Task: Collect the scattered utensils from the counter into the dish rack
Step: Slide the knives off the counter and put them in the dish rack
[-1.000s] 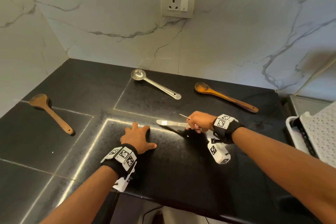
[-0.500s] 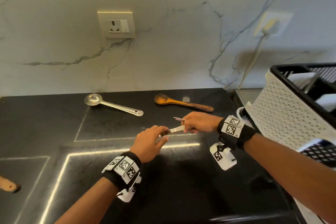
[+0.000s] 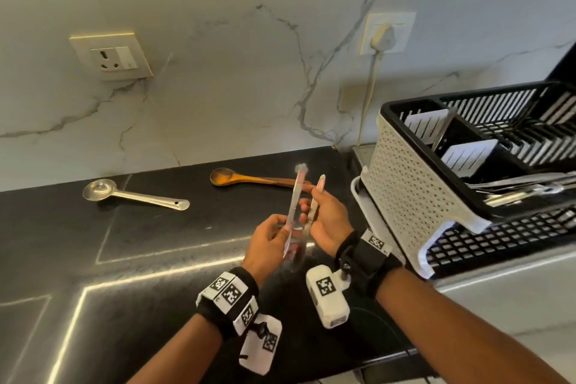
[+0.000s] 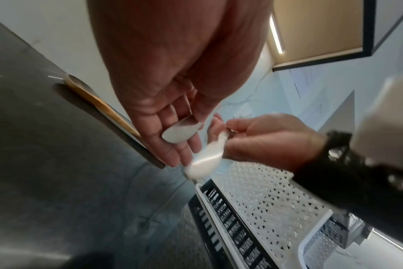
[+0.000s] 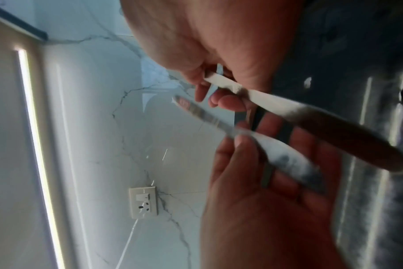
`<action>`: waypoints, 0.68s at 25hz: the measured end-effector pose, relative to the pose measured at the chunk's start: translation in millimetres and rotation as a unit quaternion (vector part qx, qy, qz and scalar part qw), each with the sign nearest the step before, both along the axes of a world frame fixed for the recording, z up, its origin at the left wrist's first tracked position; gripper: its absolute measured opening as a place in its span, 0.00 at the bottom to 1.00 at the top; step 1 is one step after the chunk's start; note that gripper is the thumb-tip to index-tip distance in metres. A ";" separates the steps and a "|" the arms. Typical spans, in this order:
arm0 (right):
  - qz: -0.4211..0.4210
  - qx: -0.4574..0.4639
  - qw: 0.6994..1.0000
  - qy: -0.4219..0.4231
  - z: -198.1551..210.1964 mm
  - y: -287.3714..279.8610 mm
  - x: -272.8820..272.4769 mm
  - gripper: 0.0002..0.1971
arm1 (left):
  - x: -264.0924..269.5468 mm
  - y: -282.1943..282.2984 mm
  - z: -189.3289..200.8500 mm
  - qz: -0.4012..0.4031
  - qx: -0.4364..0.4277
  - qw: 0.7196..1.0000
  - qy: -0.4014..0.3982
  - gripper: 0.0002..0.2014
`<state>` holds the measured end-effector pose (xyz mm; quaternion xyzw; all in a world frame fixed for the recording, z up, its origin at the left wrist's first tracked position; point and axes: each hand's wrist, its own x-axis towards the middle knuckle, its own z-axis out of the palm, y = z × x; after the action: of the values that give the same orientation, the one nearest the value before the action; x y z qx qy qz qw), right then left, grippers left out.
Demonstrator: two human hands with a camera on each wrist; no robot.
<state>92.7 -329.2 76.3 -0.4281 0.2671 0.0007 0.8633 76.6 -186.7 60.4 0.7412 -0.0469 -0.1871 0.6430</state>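
Left hand (image 3: 269, 240) pinches one slim steel utensil (image 3: 294, 196) low on its shaft; right hand (image 3: 327, 221) pinches a second steel utensil (image 3: 314, 206) likewise. Both pieces stand near upright, close side by side, above the desk (image 3: 140, 246), hands almost touching. Judged: light, rigid, polished and slippery; hold mid-shaft with thumb against fingers. Dish rack (image 3: 414, 184) sits just right of the hands. Steel ladle (image 3: 134, 195) and wooden spoon (image 3: 246, 179) lie farther back on the desk.
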 end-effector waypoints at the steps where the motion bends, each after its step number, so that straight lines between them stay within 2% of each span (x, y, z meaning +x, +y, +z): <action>1: -0.027 0.013 1.000 0.005 0.2 -0.5 2.3 0.11 | -2.9 -9.3 -3.6 -0.003 0.010 1.000 -0.017 0.07; 4: -0.048 0.025 0.998 -0.006 3.8 -9.1 9.9 0.09 | -9.4 -24.4 -9.0 0.019 0.024 0.999 -0.028 0.08; 7: -0.028 0.018 0.999 -0.022 7.2 -17.1 12.7 0.12 | -13.2 -30.3 -7.8 0.007 0.002 1.000 -0.007 0.10; 9: -0.008 0.046 0.999 -0.028 9.7 -20.1 12.8 0.14 | -16.5 -34.7 -3.7 -0.010 -0.011 1.000 0.000 0.11; 13: 0.007 0.050 0.997 -0.054 24.1 -22.0 17.1 0.11 | -14.0 -36.1 9.4 -0.002 -0.044 0.999 -0.013 0.11; 15: 0.052 -0.010 0.995 -0.088 46.8 -24.8 19.4 0.11 | -8.7 -34.3 22.9 0.002 -0.050 0.998 -0.032 0.10; 17: 0.119 -0.134 0.974 -0.135 79.1 -33.4 18.7 0.14 | -0.5 -33.8 42.3 0.010 -0.051 0.997 -0.056 0.10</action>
<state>111.4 -362.5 155.4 -0.5651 0.0925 0.0098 0.8198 76.1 -220.5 102.6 0.7175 -0.0849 -0.1360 0.6779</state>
